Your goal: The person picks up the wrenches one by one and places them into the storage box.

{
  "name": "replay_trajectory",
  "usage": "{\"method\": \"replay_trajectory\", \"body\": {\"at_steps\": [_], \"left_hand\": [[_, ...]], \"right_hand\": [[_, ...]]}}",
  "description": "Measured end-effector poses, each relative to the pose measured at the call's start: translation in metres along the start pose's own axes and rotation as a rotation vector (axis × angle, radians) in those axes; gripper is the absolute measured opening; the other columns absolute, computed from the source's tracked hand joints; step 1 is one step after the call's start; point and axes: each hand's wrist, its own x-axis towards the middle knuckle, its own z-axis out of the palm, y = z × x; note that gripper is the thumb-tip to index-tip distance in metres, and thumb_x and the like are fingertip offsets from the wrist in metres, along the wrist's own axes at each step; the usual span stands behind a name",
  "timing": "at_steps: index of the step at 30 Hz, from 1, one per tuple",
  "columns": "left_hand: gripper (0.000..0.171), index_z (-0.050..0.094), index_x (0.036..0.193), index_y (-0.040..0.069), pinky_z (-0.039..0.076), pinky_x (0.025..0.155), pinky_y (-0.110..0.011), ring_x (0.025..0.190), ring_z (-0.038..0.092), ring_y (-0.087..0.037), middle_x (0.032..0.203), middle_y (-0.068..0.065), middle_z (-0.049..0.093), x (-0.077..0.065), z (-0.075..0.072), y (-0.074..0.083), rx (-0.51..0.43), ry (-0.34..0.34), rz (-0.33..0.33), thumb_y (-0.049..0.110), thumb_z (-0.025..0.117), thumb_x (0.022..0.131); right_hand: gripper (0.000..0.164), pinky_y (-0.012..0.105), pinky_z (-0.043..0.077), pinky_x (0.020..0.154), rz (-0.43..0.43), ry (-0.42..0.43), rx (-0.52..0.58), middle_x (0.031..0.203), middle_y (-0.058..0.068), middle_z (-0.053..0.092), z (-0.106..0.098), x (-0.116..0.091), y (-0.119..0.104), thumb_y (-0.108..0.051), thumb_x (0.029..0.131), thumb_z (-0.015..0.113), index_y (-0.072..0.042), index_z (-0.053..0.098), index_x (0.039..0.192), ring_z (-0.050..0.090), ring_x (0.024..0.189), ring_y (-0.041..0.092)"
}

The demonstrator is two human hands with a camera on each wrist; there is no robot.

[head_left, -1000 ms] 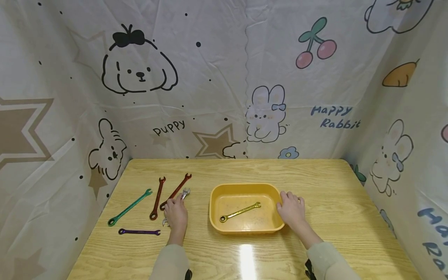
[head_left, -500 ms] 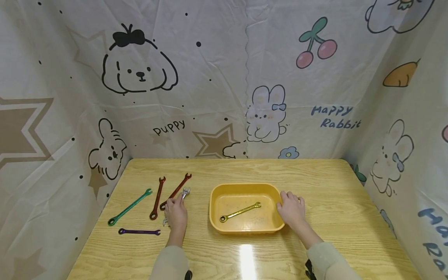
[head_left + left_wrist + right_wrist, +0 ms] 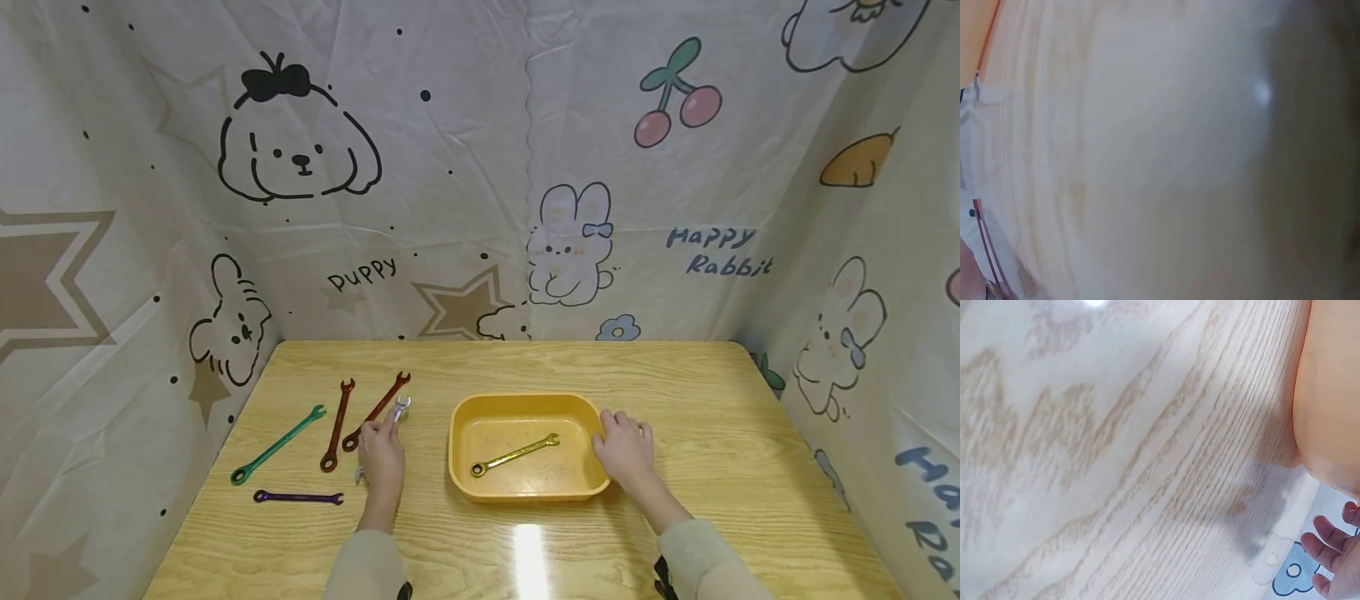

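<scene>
My left hand [image 3: 382, 454] grips the middle of a silver combination wrench [image 3: 401, 408]; its open jaw end shows past the fingers and the other end peeks out below the hand. In the left wrist view only a bit of the hand [image 3: 969, 275] shows, at the lower left. At the right end of a yellow plastic bin [image 3: 525, 498], my right hand [image 3: 628, 446] holds the rim, thumb side at the edge. The right wrist view catches its bent fingers [image 3: 1322, 550] beside the bin wall. Inside the bin lies a gold wrench [image 3: 517, 455].
Left of the left hand lie a green wrench [image 3: 277, 446], a purple wrench [image 3: 300, 497] and two red wrenches, one upright in view [image 3: 338, 425] and one slanted [image 3: 382, 408] beside the fingers. Printed cloth [image 3: 450, 167] surrounds the wooden table [image 3: 712, 400].
My left hand has shifted slightly right, and the silver wrench has moved with it. The right hand and the bin have stayed put.
</scene>
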Motion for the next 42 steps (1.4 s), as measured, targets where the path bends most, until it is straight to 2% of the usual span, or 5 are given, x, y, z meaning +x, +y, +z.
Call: {"method": "replay_trajectory", "body": {"at_steps": [5, 13, 19, 25, 42], "left_hand": [[0.03, 0.065, 0.113, 0.007, 0.039, 0.065, -0.043, 0.077, 0.049, -0.032, 0.089, -0.019, 0.052, -0.001, 0.0, 0.003, -0.013, 0.003, 0.028, 0.003, 0.063, 0.084], [0.031, 0.066, 0.112, 0.007, 0.038, 0.058, -0.039, 0.072, 0.048, -0.029, 0.086, -0.019, 0.052, 0.0, 0.0, 0.008, 0.004, 0.036, 0.1, 0.001, 0.065, 0.081], [0.031, 0.066, 0.112, 0.008, 0.039, 0.058, -0.038, 0.072, 0.048, -0.029, 0.087, -0.019, 0.051, 0.0, -0.001, 0.012, 0.007, 0.027, 0.115, 0.002, 0.065, 0.081], [0.03, 0.066, 0.111, 0.006, 0.038, 0.057, -0.038, 0.07, 0.047, -0.028, 0.084, -0.018, 0.05, 0.0, -0.001, 0.017, 0.013, 0.041, 0.161, 0.001, 0.065, 0.081], [0.032, 0.065, 0.115, 0.011, 0.042, 0.063, -0.038, 0.076, 0.047, -0.026, 0.086, -0.014, 0.049, 0.0, -0.004, 0.035, 0.018, -0.005, 0.212, 0.002, 0.063, 0.084]], "right_hand": [[0.031, 0.058, 0.025, 0.094, -0.005, 0.007, 0.001, 0.108, 0.019, 0.054, 0.0, -0.001, 0.0, -0.022, 0.088, 0.052, -0.002, 0.051, 0.112, 0.05, 0.103, 0.039], [0.03, 0.058, 0.024, 0.094, -0.007, 0.012, 0.015, 0.107, 0.019, 0.054, -0.001, -0.002, 0.0, -0.021, 0.088, 0.052, -0.002, 0.052, 0.111, 0.05, 0.103, 0.039], [0.03, 0.058, 0.024, 0.094, -0.007, 0.012, 0.016, 0.107, 0.019, 0.054, 0.0, -0.002, 0.0, -0.021, 0.088, 0.052, -0.002, 0.052, 0.11, 0.05, 0.103, 0.039], [0.032, 0.058, 0.024, 0.095, -0.003, 0.004, 0.016, 0.108, 0.02, 0.054, -0.001, -0.002, 0.0, -0.021, 0.088, 0.052, -0.001, 0.051, 0.113, 0.049, 0.104, 0.039], [0.031, 0.058, 0.024, 0.095, -0.004, -0.002, 0.013, 0.108, 0.019, 0.053, -0.001, -0.001, 0.0, -0.021, 0.088, 0.052, -0.001, 0.051, 0.113, 0.049, 0.103, 0.039]]}}
